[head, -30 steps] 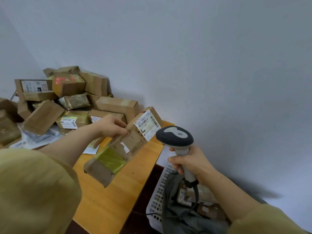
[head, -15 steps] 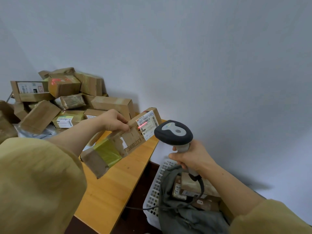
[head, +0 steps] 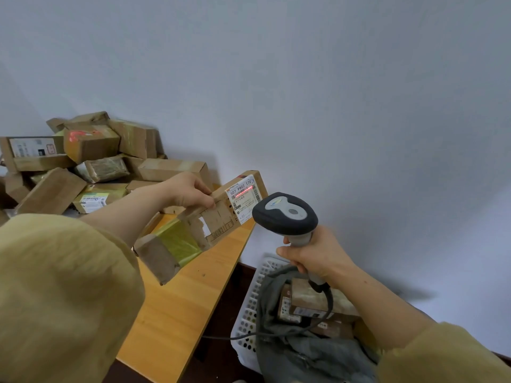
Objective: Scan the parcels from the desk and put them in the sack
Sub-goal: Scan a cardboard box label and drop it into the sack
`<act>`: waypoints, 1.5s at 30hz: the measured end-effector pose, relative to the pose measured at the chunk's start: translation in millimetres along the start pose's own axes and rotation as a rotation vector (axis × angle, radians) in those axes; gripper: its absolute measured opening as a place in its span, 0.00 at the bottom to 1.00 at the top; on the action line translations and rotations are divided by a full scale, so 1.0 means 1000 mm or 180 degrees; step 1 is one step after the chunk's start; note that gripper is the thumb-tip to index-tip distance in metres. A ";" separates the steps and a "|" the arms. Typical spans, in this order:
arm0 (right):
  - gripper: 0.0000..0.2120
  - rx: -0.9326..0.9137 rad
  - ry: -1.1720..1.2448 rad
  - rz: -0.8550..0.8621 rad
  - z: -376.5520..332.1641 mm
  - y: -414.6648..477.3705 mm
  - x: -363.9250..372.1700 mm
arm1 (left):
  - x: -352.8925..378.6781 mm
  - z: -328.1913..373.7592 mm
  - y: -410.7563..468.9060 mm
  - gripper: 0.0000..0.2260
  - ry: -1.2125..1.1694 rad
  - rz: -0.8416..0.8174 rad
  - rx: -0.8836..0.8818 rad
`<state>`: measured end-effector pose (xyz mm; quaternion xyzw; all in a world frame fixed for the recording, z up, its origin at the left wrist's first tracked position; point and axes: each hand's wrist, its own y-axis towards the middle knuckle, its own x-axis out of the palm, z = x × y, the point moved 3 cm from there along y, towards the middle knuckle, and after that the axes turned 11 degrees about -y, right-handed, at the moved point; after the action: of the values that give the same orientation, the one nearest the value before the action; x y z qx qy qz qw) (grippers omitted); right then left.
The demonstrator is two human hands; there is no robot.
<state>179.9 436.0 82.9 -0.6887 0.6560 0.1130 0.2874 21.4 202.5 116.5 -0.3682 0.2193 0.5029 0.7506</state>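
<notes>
- While the red scan line lies across the barcode on the white label [head: 243, 196], the step in hand looks to be the scan itself, and I judge it goes best if both hands hold steady until the reader registers.
- Head view: the left hand [head: 190, 190] pinches the long parcel [head: 199, 230] along its upper edge, thumb on the near face and fingers curled over the far side, closed on it; the parcel hangs in the air over the wooden desk [head: 177, 308], touching nothing else.
- Its long axis runs from about 7 o'clock, the taped brown-and-green end near the yellow sleeve, up to about 1 o'clock, where the label end points at the wall.
- At 3 o'clock of the label, just beside it, the right hand [head: 315, 255] is wrapped fully round the handle of the scanner [head: 284, 214], whose dark head faces the label.
- Lower, at 5 o'clock, the grey sack [head: 290, 352] sits open in a white basket [head: 249, 308] with parcels inside; a heap of unscanned parcels [head: 91, 161] fills the desk's far end at 10 o'clock.
- Keeping the label flat to the beam should avoid a misread.
</notes>
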 end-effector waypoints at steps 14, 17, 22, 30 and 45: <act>0.06 0.0092 0.0082 0.0109 0.019 0.003 -0.003 | 0.008 0.008 0.011 0.11 -0.0010 -0.0146 0.0004; 0.06 0.0054 0.0060 0.0092 0.021 0.006 -0.004 | 0.010 0.012 0.014 0.12 0.0065 -0.0193 -0.0021; 0.06 0.0053 0.0056 0.0140 0.027 0.010 -0.008 | 0.012 0.019 0.021 0.13 0.0046 -0.0242 0.0023; 0.07 0.0034 0.0110 0.0209 0.036 0.014 -0.017 | 0.027 0.032 0.035 0.12 0.0143 -0.0300 0.0023; 0.09 0.1441 0.2512 0.1233 0.176 0.004 -0.049 | 0.161 0.067 0.075 0.14 -0.1828 -0.1300 -0.0399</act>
<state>209.3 572.8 -35.0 -0.4647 0.8388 -0.2506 0.1332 14.3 366.9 21.5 -0.2933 -0.1100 0.4380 0.8426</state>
